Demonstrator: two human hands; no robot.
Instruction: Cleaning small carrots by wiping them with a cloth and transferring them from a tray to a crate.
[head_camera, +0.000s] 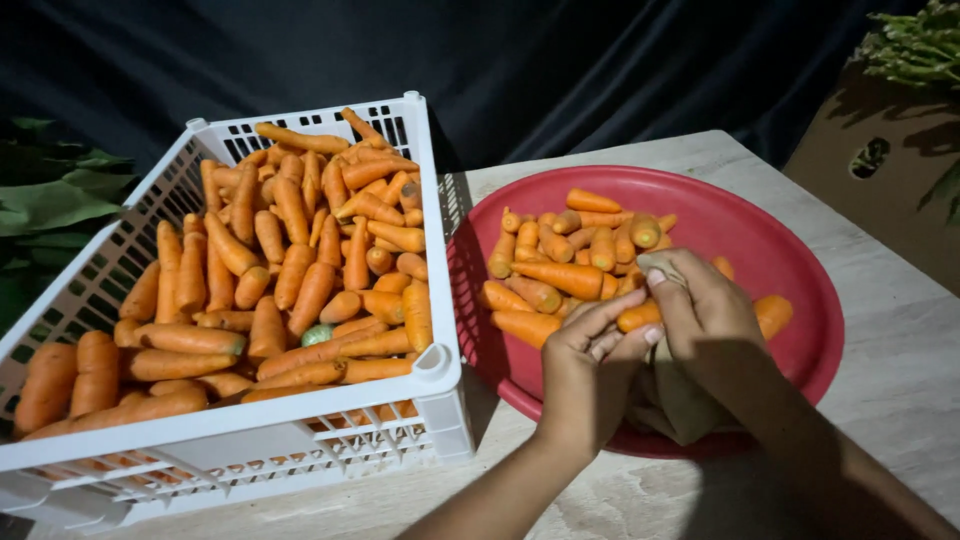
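The two forearms come up from the bottom edge of the view and meet over the near rim of the red round tray (800, 300), where both hands work on one carrot (638, 316). The left hand (585, 370) curls around the carrot's near end with its fingers closed on it, and the right hand (705, 315) presses a beige cloth (680, 400) against the same carrot, the cloth bunched in the palm and hanging down over the tray's front edge. The carrot lies just above the heap of carrots (560, 265) in the tray, touching or nearly touching them. The grip looks fair, yet the carrot could slip if it is damp and the cloth is drawn hard along it; it would then likely drop onto the heap and knock a few loose ones toward the rim. The trailing cloth might snag a neighbouring carrot and drag it out over the edge onto the table (900, 380). To the left, touching or just beside the tray, the white slatted plastic crate (440, 385) is piled to its rim, with some carrots at the back (300, 138) lying across the top edge; a nudge from the left elbow could, I judge, roll one off. A cardboard box (880, 150) stands well apart at the right.
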